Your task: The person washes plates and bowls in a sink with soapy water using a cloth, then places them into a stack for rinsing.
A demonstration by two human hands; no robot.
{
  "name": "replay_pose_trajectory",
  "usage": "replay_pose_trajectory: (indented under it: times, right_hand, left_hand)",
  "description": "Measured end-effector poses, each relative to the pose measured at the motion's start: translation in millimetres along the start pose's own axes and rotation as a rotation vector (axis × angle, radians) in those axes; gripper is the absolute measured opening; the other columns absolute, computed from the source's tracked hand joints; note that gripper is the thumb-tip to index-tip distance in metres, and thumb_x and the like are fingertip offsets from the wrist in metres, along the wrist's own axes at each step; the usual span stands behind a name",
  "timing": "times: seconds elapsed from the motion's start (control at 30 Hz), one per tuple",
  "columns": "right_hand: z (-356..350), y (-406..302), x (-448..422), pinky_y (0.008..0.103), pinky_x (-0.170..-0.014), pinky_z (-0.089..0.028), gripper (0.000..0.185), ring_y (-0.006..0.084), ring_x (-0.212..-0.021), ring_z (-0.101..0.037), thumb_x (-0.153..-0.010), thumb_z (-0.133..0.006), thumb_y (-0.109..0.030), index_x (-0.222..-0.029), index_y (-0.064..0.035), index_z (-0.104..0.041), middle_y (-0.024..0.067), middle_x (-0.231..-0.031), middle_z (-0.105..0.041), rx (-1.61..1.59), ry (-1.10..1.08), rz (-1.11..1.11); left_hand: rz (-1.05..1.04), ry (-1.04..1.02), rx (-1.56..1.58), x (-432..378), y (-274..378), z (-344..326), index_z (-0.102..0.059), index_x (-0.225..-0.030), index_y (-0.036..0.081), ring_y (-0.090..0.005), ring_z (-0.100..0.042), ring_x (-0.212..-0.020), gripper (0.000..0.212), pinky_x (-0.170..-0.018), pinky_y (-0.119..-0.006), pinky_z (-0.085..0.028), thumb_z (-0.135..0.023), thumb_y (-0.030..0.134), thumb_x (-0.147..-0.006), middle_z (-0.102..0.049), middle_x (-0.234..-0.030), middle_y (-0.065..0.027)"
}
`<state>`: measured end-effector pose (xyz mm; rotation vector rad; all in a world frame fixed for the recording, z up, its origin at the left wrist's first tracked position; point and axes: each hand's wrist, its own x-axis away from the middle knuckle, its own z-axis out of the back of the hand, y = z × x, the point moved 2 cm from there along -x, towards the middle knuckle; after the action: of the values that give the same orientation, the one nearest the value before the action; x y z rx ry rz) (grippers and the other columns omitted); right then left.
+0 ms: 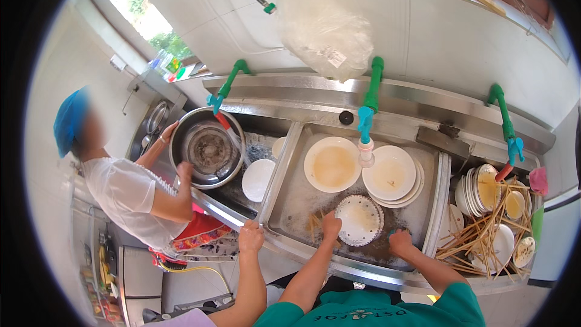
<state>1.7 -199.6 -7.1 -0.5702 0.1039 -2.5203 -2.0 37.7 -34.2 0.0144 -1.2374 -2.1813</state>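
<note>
My left hand (332, 225) grips the left rim of a white plate (361, 220) with a dotted border, held tilted at the front of the middle sink basin (290, 209). My right hand (401, 242) is low in the same basin, to the right of that plate and apart from it. Its fingers curl around a small teal item (392, 232), mostly hidden, so its kind is unclear. Behind the plate, a white dish (332, 164) holds cloudy brownish liquid. A stack of white plates (389, 171) stands beside it in sudsy water. Several wooden chopsticks (314, 225) lie by my left hand.
A co-worker's hand (251, 235) rests on the sink's front edge. At the left basin, another person (131, 190) holds a large steel bowl (206, 147) under a hose. The right basin holds stacked bowls (472, 190) and loose chopsticks (490, 231). A green tap pipe (374, 86) overhangs the middle basin.
</note>
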Motion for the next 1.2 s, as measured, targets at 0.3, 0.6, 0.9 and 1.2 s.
replay_pose_trajectory:
  times: [0.3,0.6,0.9,1.2]
  right_hand:
    - [-30.2,-4.2,-36.1,0.0323,-0.064,-0.044,0.023,0.0215,-0.077,-0.053,-0.059,-0.053,-0.012,-0.079,-0.0027,-0.058,0.0133,-0.081,-0.056,-0.527,-0.289,0.117]
    - [73.5,-88.3,37.7,0.0314,-0.076,-0.038,0.030,0.0261,-0.090,-0.046,-0.057,-0.050,0.001,-0.087,0.0003,-0.052,0.0135,-0.101,-0.048,-1.114,0.684,0.372]
    - [139.4,-87.1,-11.9,0.0370,-0.074,-0.033,0.031,0.0282,-0.086,-0.044,-0.058,-0.051,-0.002,-0.089,-0.0044,-0.049,0.0108,-0.096,-0.048,-0.736,1.145,0.284]
    - [79.7,21.1,-86.2,0.0329,-0.055,-0.040,0.026,0.0236,-0.062,-0.052,-0.075,-0.040,-0.022,-0.072,0.0007,-0.053,0.0142,-0.069,-0.055,-1.305,0.303,-0.115]
  left_hand:
    - [-0.333,0.376,-0.114,27.5,60.3,47.7,-0.041,-0.106,0.000,-0.0316,-0.050,-0.081,0.043,-0.073,-0.037,-0.040,-0.039,-0.008,-0.064,-0.047,-0.096,-0.0187]
    - [0.584,-0.219,1.352,51.5,32.1,-24.2,-0.042,-0.102,0.004,-0.0277,-0.051,-0.079,0.034,-0.059,-0.031,-0.050,-0.046,-0.002,-0.068,-0.047,-0.096,-0.0156]
    - [1.085,-0.528,1.649,79.7,39.3,-44.0,-0.044,-0.100,0.002,-0.0252,-0.053,-0.066,0.028,-0.049,-0.026,-0.050,-0.046,0.010,-0.074,-0.048,-0.091,-0.0188]
    - [0.849,-1.044,1.438,87.4,50.7,-37.6,-0.044,-0.103,0.004,-0.0192,-0.052,-0.056,0.037,-0.039,-0.019,-0.044,-0.049,0.025,-0.074,-0.049,-0.087,-0.0203]
